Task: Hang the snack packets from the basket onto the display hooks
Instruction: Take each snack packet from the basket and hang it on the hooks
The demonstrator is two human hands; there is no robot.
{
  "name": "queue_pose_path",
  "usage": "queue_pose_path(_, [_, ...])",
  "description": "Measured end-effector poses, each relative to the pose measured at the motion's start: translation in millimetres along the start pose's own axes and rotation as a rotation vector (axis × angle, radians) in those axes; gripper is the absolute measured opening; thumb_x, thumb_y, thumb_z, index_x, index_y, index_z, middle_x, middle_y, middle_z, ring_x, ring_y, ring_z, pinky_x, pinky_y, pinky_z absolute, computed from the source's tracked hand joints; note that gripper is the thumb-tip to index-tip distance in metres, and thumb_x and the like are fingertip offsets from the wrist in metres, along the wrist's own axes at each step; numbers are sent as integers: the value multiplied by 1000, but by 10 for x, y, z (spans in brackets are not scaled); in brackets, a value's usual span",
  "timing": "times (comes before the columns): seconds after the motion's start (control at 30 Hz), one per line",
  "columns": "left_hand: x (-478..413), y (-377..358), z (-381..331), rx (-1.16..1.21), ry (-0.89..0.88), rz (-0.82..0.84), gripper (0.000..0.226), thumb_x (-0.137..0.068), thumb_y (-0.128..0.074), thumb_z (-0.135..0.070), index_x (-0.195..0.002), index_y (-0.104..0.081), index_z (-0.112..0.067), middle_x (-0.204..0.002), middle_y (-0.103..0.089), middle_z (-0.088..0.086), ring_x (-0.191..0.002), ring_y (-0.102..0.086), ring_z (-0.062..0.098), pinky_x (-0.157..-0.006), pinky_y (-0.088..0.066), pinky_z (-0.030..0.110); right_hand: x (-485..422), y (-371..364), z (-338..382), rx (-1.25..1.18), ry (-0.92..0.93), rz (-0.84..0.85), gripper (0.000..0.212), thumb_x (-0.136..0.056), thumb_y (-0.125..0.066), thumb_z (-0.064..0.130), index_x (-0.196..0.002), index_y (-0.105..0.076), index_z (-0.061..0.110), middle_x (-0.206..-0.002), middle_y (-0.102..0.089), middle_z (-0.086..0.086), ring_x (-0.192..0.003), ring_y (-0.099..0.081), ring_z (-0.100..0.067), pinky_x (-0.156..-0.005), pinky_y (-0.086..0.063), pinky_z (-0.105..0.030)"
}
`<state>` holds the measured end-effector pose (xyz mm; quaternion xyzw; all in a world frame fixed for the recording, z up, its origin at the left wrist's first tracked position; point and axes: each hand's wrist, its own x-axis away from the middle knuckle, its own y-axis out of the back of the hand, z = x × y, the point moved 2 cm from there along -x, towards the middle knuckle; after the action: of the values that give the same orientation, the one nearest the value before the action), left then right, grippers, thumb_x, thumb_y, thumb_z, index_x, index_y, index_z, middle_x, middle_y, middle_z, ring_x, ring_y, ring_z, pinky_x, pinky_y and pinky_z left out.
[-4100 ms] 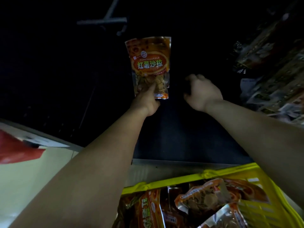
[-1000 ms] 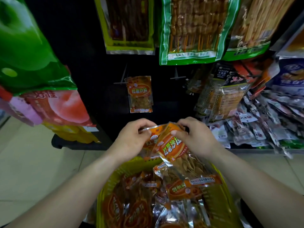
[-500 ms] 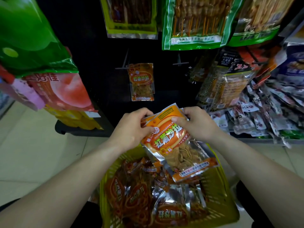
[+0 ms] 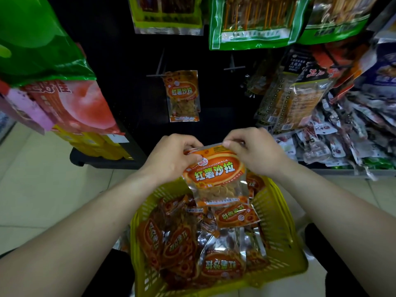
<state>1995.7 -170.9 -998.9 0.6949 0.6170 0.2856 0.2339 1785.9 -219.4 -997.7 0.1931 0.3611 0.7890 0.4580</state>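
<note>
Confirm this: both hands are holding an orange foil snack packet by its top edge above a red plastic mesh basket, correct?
Not quite: the head view shows the plastic mesh basket is yellow, not red. The rest stands: the left hand and right hand pinch the top edge of the orange foil snack packet above it.

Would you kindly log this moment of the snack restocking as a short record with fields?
held packet: orange, upright, label facing the camera, above the basket
left hand: pinches its top left corner
right hand: pinches its top right edge
basket: yellow, holds more orange packets
hung packet: same kind, on the dark panel
free hook: right of the hung packet, nothing on it
</note>
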Motion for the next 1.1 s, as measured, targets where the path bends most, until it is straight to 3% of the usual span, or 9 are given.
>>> queue_pose_path(0.13, [-10,22,-13,66,3,5,27,-87,-75,-25,-82,-64,-49,-79,-70,-27,-79,-67,-8,-58,-49,9,-32,20,-87,25,-35,-32,17,-97,-57,34,-86,-70,30,-86,-72,7,-87,-66,-16,-77,-54,-41])
queue_pose_path(0.27, [-25,68,-18,103,-7,2,27,-89,-72,-17,-91,-66,-43,-82,-71,-20,-85,-67,-5,-62,-50,10,-36,51,-163,15,-56,-23,18,-98,-57,30,-82,-66,30,-85,-71,6,-83,-65,-12,-76,-54,-39])
queue_pose_path(0.43, [-21,69,1,82,-1,-32,21,-91,-70,-22,-89,-64,-42,-81,-71,-18,-83,-68,-5,-61,-51,12,-39,60,-164,-9,-40,13,17,-99,-56,24,-87,-68,25,-87,-71,4,-84,-65,-11,-76,-54,-39])
queue_pose_path(0.57, [-19,86,20,87,-8,-46,23,-91,-70,-21,-86,-64,-43,-81,-70,-18,-83,-67,-7,-60,-50,9,-35,56,-144,-24,-24,20,15,-99,-57,24,-89,-68,25,-85,-70,9,-84,-64,-5,-74,-52,-31])
queue_pose_path(0.7, [-9,73,19,59,-9,-55,25,-92,-69,-22,-85,-63,-45,-84,-71,-17,-84,-68,-1,-64,-53,13,-25,54,-130,-29,-22,55,15,-100,-54,25,-92,-66,27,-86,-70,10,-84,-64,-2,-68,-48,-23])
queue_pose_path(0.8, [4,55,1,13,-23,-55,27,-92,-69,-22,-82,-62,-47,-84,-68,-20,-84,-66,-4,-64,-50,10,-7,41,-66,-10,-3,170,17,-102,-48,28,-99,-65,32,-88,-70,11,-83,-65,-1,-65,-47,-22])
queue_pose_path(0.9, [11,18,-24,-37,-46,-45,28,-91,-70,-22,-80,-63,-47,-82,-68,-21,-81,-65,-5,-63,-49,13,34,-73,19,215,42,295,10,-97,-46,44,-97,-55,39,-80,-64,13,-77,-60,-3,-57,-43,-27])
queue_pose_path(0.97, [21,1,-36,-51,-71,-47,29,-91,-69,-23,-80,-63,-48,-81,-68,-21,-80,-65,-5,-62,-51,16,70,-171,72,369,91,270,13,-94,-49,52,-92,-46,40,-76,-59,14,-74,-52,-7,-55,-37,-28])
queue_pose_path(1.1, [62,-28,-14,-43,-77,-45,25,-92,-68,-23,-83,-65,-46,-85,-69,-18,-85,-66,0,-68,-56,26,87,-252,105,314,49,236,18,-95,-55,46,-82,-44,39,-78,-57,12,-79,-52,-14,-61,-37,-31])
